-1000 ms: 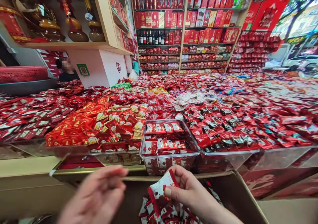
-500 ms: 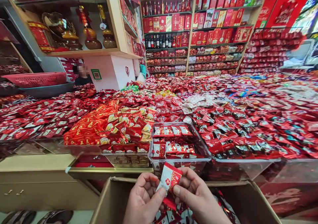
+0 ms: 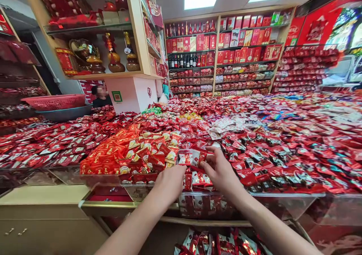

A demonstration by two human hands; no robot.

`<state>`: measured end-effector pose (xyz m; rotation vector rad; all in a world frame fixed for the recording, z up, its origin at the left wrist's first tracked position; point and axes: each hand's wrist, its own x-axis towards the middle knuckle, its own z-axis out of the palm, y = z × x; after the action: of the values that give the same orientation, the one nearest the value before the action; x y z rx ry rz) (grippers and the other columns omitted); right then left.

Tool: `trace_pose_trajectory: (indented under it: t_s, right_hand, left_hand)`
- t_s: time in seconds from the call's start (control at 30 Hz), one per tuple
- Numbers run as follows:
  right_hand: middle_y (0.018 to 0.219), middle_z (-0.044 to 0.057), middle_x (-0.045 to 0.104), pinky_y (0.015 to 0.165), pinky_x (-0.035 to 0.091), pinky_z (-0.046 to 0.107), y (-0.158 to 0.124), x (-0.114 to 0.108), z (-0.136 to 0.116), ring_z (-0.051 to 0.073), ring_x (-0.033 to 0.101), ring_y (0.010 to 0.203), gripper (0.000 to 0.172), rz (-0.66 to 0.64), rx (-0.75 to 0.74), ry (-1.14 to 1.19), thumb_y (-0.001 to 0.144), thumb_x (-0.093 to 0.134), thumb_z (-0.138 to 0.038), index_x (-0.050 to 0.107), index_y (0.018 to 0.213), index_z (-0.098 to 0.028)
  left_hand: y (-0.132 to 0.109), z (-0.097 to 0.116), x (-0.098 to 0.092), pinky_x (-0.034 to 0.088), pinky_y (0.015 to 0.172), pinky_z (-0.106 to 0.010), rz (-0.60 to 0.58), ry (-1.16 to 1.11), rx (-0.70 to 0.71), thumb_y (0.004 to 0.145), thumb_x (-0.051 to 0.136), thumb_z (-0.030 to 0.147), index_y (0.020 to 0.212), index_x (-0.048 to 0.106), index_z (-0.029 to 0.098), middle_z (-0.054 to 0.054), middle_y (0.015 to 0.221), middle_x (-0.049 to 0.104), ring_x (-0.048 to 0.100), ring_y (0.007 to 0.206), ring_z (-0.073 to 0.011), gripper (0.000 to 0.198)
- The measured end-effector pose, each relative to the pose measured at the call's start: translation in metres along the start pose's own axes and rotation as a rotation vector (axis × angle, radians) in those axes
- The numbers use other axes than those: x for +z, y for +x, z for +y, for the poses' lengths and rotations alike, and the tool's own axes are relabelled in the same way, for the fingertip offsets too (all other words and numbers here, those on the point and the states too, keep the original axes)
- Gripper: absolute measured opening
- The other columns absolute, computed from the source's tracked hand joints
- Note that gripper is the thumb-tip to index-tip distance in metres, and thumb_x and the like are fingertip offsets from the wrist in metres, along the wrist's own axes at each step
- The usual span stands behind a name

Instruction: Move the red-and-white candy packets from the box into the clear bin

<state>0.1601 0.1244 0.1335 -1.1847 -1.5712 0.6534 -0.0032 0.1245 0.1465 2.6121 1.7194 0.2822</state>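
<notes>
Over a clear plastic bin at the counter's front edge, my right hand pinches a small red-and-white candy packet between thumb and fingers. The packet is level with the row of like packets in the bin. My left hand is at the bin's left side, back of the hand up; its fingers are mostly hidden, so their grip does not show. Below my forearms, an open cardboard box contains more red-and-white packets.
Red-and-gold packets are heaped left of the bin, dark-and-red ones to its right. A display cabinet overhangs the back left. Stacked baskets rest at far left. A person is behind the counter.
Both hands have moved forward and up from over the cardboard box to the clear bin. The right hand now has the packet that was between both hands. The camera view has tilted upward.
</notes>
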Motion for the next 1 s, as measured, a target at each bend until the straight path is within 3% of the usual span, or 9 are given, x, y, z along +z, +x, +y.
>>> trace_pose_trajectory:
  t_s: [0.13, 0.33, 0.43, 0.6, 0.77, 1.0]
  right_hand:
    - [0.059, -0.003, 0.051, 0.052, 0.035, 0.024, 0.022, 0.018, 0.014, 0.012, 0.046, 0.054, 0.035, -0.09, 0.053, -0.144, 0.068, 0.048, -0.016, 0.037, 0.101, -0.017]
    - [0.054, -0.006, 0.049, 0.041, 0.035, 0.021, 0.036, 0.032, 0.021, 0.008, 0.043, 0.041, 0.038, -0.312, 0.344, 0.005, 0.065, 0.051, -0.014, 0.035, 0.099, -0.016]
    - [0.049, -0.007, 0.048, 0.04, 0.038, 0.021, 0.035, 0.037, 0.02, 0.008, 0.045, 0.04, 0.039, -0.395, 0.399, 0.024, 0.064, 0.053, -0.014, 0.034, 0.098, -0.014]
    - [0.055, -0.004, 0.054, 0.041, 0.039, 0.023, 0.034, 0.044, 0.022, 0.011, 0.051, 0.044, 0.04, -0.397, 0.362, -0.109, 0.06, 0.057, -0.014, 0.038, 0.095, -0.015]
    - [0.061, 0.003, 0.057, 0.054, 0.039, 0.026, 0.037, 0.043, 0.02, 0.017, 0.055, 0.064, 0.015, -0.342, 0.22, -0.338, 0.054, 0.061, -0.013, 0.049, 0.061, -0.016]
    - [0.054, 0.004, 0.059, 0.049, 0.035, 0.023, 0.041, 0.045, 0.023, 0.015, 0.054, 0.056, 0.004, -0.407, 0.165, -0.488, 0.058, 0.057, -0.015, 0.054, 0.055, -0.016]
  left_hand:
    - [0.004, -0.004, -0.002, 0.044, 0.06, -0.032, -0.049, 0.036, 0.025, 0.07, 0.042, 0.019, 0.073, 0.06, 0.022, -0.007, 0.079, 0.066, 0.061, 0.075, -0.0239, 0.018]
    - [-0.002, -0.015, -0.004, 0.041, 0.064, -0.024, -0.079, -0.01, 0.118, 0.072, 0.041, 0.019, 0.08, 0.06, 0.026, -0.001, 0.083, 0.064, 0.058, 0.077, -0.0159, 0.022]
    - [-0.005, -0.016, -0.005, 0.04, 0.065, -0.023, -0.076, -0.028, 0.139, 0.073, 0.041, 0.02, 0.08, 0.059, 0.025, 0.0, 0.08, 0.062, 0.057, 0.076, -0.0149, 0.02]
    - [-0.008, -0.017, -0.006, 0.04, 0.065, -0.024, -0.056, -0.074, 0.152, 0.074, 0.041, 0.019, 0.082, 0.058, 0.025, 0.0, 0.08, 0.061, 0.055, 0.075, -0.0153, 0.019]
    - [-0.007, -0.018, -0.005, 0.04, 0.066, -0.025, -0.045, -0.077, 0.122, 0.074, 0.043, 0.021, 0.082, 0.058, 0.024, -0.001, 0.08, 0.061, 0.055, 0.076, -0.0159, 0.017]
    - [-0.005, -0.021, -0.003, 0.041, 0.069, -0.026, -0.017, -0.102, 0.143, 0.074, 0.044, 0.021, 0.089, 0.056, 0.025, -0.001, 0.085, 0.061, 0.055, 0.08, -0.016, 0.019]
